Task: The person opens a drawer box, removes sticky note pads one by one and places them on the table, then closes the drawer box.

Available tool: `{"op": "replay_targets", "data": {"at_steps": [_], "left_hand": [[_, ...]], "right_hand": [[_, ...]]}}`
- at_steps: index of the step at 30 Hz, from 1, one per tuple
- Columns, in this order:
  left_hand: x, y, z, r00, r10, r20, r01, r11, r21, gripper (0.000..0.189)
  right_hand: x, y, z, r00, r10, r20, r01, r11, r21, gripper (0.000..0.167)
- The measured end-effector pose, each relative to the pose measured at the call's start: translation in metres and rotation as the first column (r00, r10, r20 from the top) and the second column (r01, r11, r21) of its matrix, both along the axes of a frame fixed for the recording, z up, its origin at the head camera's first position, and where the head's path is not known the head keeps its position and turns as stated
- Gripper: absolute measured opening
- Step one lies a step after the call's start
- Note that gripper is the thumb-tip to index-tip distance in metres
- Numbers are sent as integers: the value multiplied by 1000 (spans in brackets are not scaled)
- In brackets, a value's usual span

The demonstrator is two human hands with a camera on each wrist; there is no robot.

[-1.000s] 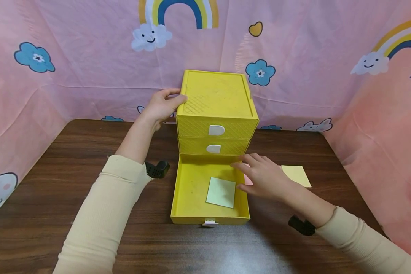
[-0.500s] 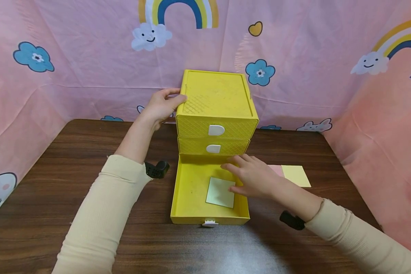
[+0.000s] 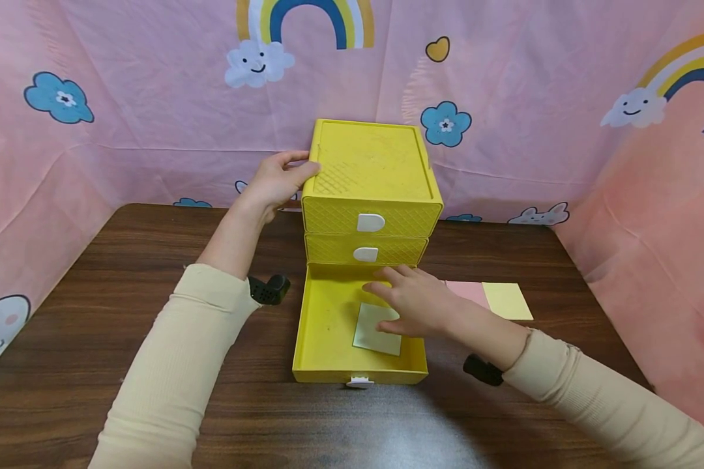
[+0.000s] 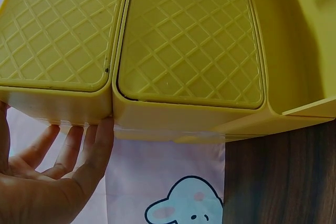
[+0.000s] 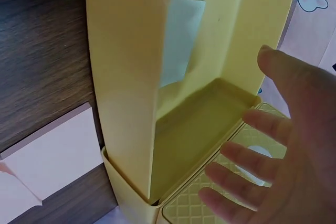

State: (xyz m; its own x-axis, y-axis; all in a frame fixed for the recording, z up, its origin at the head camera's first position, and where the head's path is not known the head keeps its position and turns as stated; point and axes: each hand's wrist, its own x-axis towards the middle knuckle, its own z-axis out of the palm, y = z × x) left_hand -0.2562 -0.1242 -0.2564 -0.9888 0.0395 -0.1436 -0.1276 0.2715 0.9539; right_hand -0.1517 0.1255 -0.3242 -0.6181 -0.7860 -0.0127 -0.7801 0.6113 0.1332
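A yellow three-tier drawer unit stands on the table. Its bottom drawer is pulled out, and a pale green paper square lies inside. My left hand rests at the unit's upper left edge, thumb on top. In the left wrist view, its outstretched fingers touch the side wall. Over the right part of the drawer hovers my right hand, fingers spread and holding nothing. It covers part of the green square in the head view; the right wrist view shows the palm beside the drawer's opening.
Right of the drawer, a pink paper square and a pale yellow one lie side by side on the dark wooden table. The two upper drawers are closed. A pink patterned cloth hangs behind.
My right hand has moved left, from the drawer's right wall to over its inside, uncovering more of the pink square. The left hand and drawer unit have stayed put.
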Motion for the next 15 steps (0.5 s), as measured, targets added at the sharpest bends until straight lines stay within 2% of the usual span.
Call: {"op": "replay_targets", "data": {"at_steps": [9, 15], "left_hand": [[-1, 0, -1, 1000, -8, -10, 8, 1000, 6, 56], [-1, 0, -1, 1000, 2, -7, -2, 1000, -2, 56]], "right_hand": [[-1, -14, 0, 991, -62, 115, 53, 995, 79, 65], [-1, -25, -2, 989, -74, 128, 57, 990, 129, 66]]}}
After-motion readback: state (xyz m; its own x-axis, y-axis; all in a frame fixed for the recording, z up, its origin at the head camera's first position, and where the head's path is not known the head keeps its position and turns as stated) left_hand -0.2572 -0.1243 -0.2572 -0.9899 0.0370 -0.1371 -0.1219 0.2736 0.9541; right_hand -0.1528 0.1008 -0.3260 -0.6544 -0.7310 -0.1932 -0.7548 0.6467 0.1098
